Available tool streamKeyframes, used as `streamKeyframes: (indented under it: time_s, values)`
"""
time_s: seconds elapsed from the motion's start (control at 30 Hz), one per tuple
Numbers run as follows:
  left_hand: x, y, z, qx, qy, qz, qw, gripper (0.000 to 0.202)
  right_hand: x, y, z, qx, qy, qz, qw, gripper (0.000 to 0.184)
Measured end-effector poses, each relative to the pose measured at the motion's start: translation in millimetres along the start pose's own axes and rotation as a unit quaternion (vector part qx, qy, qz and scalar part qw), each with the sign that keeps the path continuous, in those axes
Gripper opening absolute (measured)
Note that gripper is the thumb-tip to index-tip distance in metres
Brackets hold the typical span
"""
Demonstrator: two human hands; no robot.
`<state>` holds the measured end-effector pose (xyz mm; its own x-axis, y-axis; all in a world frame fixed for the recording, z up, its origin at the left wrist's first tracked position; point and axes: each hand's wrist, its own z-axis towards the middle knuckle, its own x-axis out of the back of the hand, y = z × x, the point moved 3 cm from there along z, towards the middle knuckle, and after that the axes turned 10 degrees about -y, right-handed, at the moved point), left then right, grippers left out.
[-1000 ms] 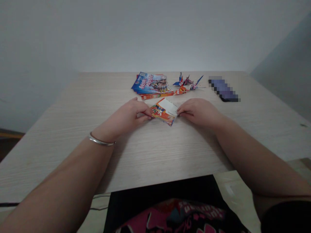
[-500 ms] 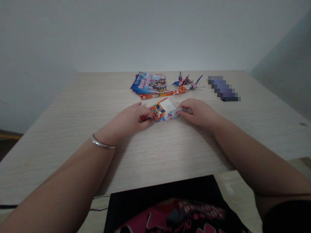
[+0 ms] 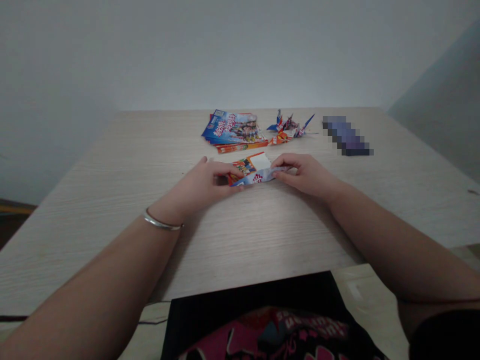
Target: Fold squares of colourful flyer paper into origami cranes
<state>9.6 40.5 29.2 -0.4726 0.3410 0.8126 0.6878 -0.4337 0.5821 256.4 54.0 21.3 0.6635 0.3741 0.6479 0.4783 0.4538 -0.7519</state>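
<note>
Between my hands, low over the table, is a sheet of printed paper [image 3: 258, 176], orange and white with a pale blue strip folded up along its near edge. My left hand [image 3: 208, 182] pinches its left end between thumb and fingers; a silver bangle circles that wrist. At the right end of the strip, my right hand [image 3: 300, 172] holds the paper with thumb and fingertips. Just beyond lie a fanned stack of printed leaflets [image 3: 234, 127] and several folded paper cranes [image 3: 288, 130] in the same bright print.
The pale wood-grain table [image 3: 232, 240] runs back to a plain wall. A blurred-out dark phone-like object [image 3: 347, 136] lies at the back right. A black patterned cloth [image 3: 270, 320] covers my lap at the near edge.
The near strip of the paper has been folded further over and now shows as a longer pale blue band. My left fingers have shifted right along it; the right hand stays near its end.
</note>
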Motion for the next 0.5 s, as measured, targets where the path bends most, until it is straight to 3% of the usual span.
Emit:
streamKeyframes:
  time_s: [0.27,0.5]
  values:
    - [-4.1,-4.6,4.3,-0.023,-0.054,0.032,0.998,0.021,-9.7,12.5,1.6,-0.039,-0.129,0.146,0.980,0.041]
    - [-2.9,-8.3,4.0,-0.035,-0.047,-0.003,0.998,0.016,-1.4,14.1,-1.3,-0.037,-0.159,0.056,0.985,0.038]
